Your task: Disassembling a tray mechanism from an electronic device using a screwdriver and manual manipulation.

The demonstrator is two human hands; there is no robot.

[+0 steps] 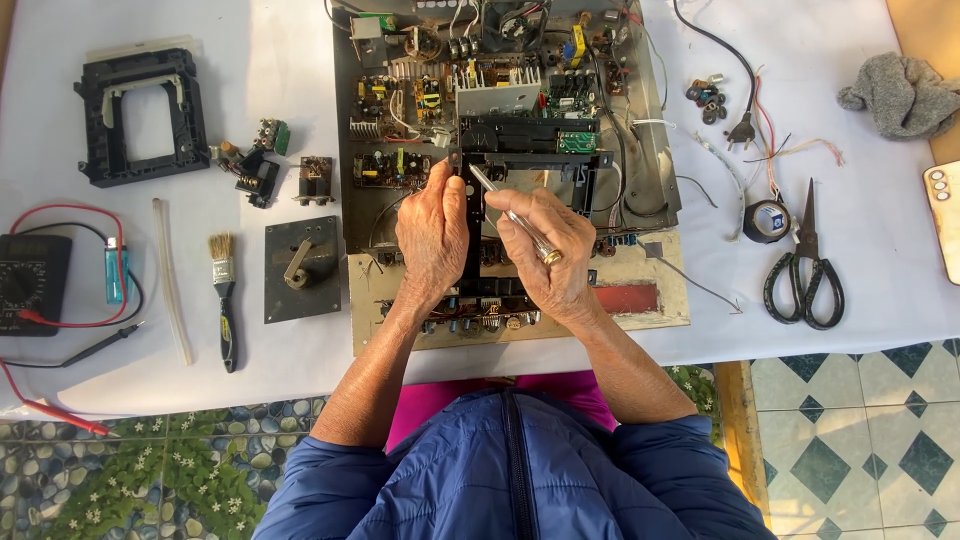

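Observation:
An opened electronic chassis full of circuit boards and wires lies on a white sheet. A black plastic frame sits across its middle. My left hand rests on the left bar of that frame, fingers pinching its upper corner. My right hand grips a slim silver tool, like a screwdriver, whose tip points up-left to the frame's corner beside my left fingertips. A ring shows on a right finger.
Left of the chassis lie a black frame part, small circuit pieces, a grey metal plate, a brush, a clear tube, a blue lighter and a multimeter. Scissors, tape and a grey cloth lie right.

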